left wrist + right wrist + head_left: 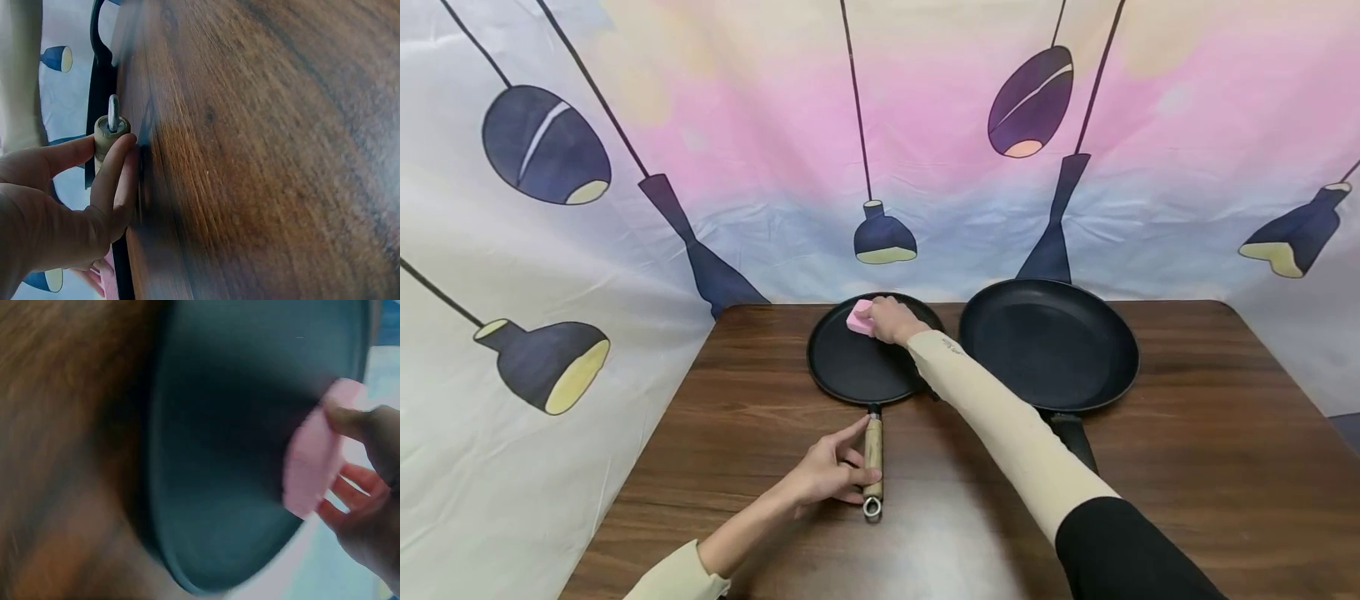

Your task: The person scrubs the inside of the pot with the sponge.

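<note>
A flat black pan [857,362] with a low rim lies on the wooden table, its wooden handle [873,454] pointing toward me. My left hand [827,471] pinches that handle between thumb and fingers; in the left wrist view the handle's end [111,134] with its metal ring shows between the fingertips. Over the far part of the pan, my right hand [891,321] grips a pink sponge [860,318]. The right wrist view shows the sponge [315,453] against the pan's dark surface [237,444], thumb on one side and fingers on the other.
To the right sits a larger, deeper black frying pan [1048,346], its dark handle [1073,442] partly behind my right forearm. A curtain [775,125] printed with hanging lamps rises behind the brown table [1210,467].
</note>
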